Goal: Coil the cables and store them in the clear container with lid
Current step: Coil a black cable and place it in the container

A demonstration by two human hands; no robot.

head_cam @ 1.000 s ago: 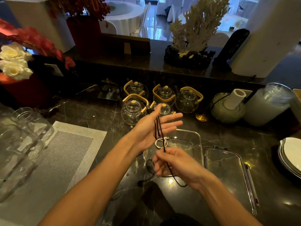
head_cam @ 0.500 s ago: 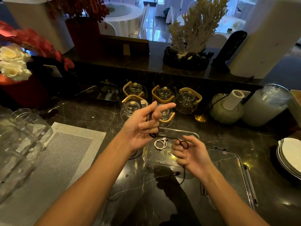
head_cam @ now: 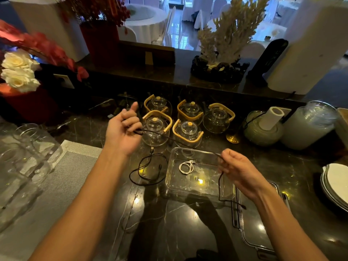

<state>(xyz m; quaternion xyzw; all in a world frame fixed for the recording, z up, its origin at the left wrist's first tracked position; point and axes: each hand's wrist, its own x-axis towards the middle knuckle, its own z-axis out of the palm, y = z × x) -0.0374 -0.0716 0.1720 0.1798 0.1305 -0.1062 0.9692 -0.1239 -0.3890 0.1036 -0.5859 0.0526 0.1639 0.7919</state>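
Dark marble counter (head_cam: 169,232) bears glass teapots (head_cam: 156,131) before a banquet hall.

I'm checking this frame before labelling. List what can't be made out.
- Head view: left hand is motion-blurred, so its grip on the black cable is unclear.
- Lid: partly covered by the right hand and forearm.
- Plates: cut off by the right edge.

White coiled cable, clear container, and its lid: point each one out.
white coiled cable (head_cam: 186,167): head view, on the near side of its loop.
clear container (head_cam: 199,191): head view, on its near wall.
lid (head_cam: 253,242): head view, on its near rim, right of the container.
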